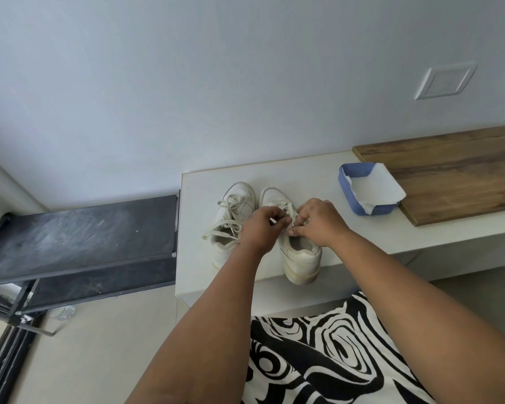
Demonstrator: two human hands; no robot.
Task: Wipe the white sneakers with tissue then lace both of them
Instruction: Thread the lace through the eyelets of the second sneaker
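Two white sneakers stand side by side on a white table [204, 287], toes toward the wall. The left sneaker [233, 211] has its laces threaded, with the ends hanging loose to the left. Over the tongue of the right sneaker [299, 258], my left hand [261, 228] and my right hand [318, 221] each pinch a piece of its lace [289, 225]. The hands hide most of that shoe's lacing. A blue tray [347, 188] with white tissue [376, 188] sits to the right of the shoes.
A wooden board [455, 176] lies on the table at the right, behind the tray. A dark slanted rack [79, 243] stands left of the table. Black-and-white patterned cloth [318, 351] covers my lap below the table's edge. The wall is close behind.
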